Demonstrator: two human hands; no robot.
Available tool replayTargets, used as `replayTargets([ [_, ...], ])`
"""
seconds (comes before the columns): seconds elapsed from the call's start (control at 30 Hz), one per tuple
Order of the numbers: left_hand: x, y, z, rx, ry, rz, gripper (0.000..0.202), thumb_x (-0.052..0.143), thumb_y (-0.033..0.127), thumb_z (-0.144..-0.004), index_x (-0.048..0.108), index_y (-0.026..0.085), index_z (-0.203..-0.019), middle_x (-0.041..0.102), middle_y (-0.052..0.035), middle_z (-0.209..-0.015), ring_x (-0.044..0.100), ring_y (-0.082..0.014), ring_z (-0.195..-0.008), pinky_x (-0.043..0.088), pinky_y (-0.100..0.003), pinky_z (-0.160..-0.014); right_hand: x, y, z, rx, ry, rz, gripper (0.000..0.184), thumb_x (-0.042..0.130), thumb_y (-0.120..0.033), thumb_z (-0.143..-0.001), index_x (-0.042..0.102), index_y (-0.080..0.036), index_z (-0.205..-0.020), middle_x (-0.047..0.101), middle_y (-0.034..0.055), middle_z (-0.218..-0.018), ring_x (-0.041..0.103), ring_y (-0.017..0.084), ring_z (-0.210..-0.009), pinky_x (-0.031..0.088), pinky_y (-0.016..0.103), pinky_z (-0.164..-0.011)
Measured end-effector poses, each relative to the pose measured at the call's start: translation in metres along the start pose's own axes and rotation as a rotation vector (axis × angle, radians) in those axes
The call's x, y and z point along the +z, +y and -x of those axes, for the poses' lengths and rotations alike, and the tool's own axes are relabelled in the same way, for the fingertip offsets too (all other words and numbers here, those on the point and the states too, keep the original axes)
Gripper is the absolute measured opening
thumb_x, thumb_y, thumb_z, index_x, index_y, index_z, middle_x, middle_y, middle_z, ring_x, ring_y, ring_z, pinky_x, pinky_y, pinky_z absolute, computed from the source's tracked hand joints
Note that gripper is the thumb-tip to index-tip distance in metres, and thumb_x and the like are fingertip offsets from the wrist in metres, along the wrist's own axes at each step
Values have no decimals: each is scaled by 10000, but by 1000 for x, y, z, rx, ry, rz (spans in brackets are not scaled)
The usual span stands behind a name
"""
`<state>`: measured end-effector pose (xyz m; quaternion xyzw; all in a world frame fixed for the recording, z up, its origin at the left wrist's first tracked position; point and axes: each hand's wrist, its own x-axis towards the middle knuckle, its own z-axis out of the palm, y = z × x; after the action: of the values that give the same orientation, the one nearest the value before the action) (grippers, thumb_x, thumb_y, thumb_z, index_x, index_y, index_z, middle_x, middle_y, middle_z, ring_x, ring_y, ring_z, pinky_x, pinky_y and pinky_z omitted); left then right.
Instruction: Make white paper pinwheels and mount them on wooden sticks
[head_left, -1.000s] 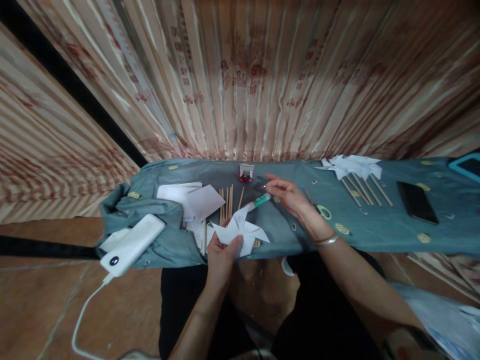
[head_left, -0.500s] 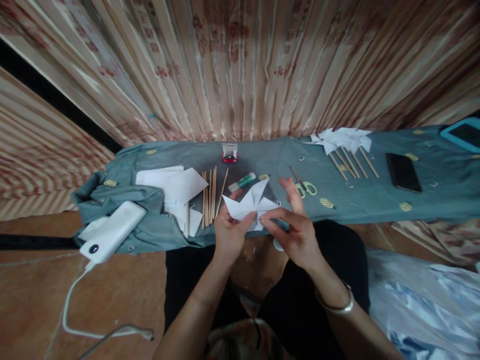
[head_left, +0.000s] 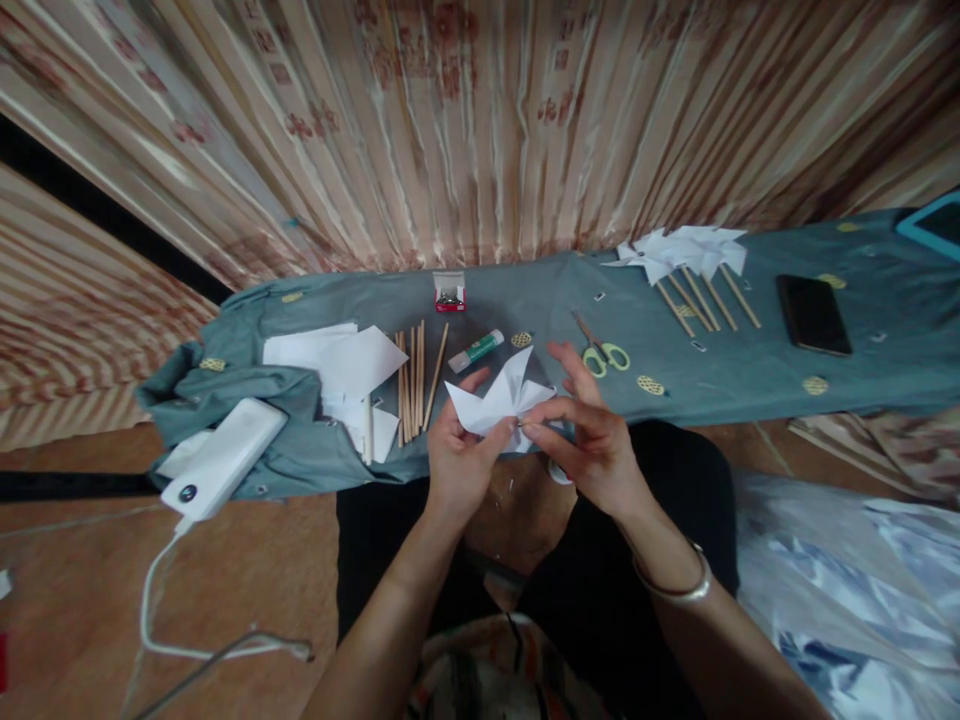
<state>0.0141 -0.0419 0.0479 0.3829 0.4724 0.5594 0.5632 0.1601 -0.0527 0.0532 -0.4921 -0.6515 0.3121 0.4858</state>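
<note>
A white paper pinwheel [head_left: 491, 408] is held over the near edge of the table, above my lap. My left hand [head_left: 459, 465] grips it from the left, thumb on the front near the centre and fingers behind. With thumb and index finger, my right hand [head_left: 592, 450] pinches a small shiny pin [head_left: 520, 424] at the pinwheel's centre; its other fingers are raised. Just beyond the pinwheel lie a glue stick [head_left: 477, 351] and green-handled scissors [head_left: 602, 350]. An opened small red-and-white box [head_left: 450, 293] of metal pins stands farther back.
Wooden sticks [head_left: 412, 385] and white paper sheets [head_left: 337, 360] lie on the left of the cloth-covered table [head_left: 532, 290], near a white power bank [head_left: 225, 460] with a cable. Finished pinwheels on sticks [head_left: 690, 255] and a black phone [head_left: 814, 315] lie right. A curtain [head_left: 480, 150] hangs behind.
The view has shifted slightly, so the table items appear a little higher. Both hands stay on the pinwheel, with the right fingertips still at its centre.
</note>
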Motion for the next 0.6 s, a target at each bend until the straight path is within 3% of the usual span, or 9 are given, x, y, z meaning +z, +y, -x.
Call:
replayTargets([
  [0.6, -5, 3, 2, 1, -69, -55, 643, 798, 257, -634, 562, 146, -1221, 710, -64, -987, 668, -167, -817, 534, -256, -747, -2, 7, 0, 59, -75, -145, 22, 699, -269, -795, 709, -249, -795, 375, -14, -1515, 255, 253, -1441, 182, 476, -1180],
])
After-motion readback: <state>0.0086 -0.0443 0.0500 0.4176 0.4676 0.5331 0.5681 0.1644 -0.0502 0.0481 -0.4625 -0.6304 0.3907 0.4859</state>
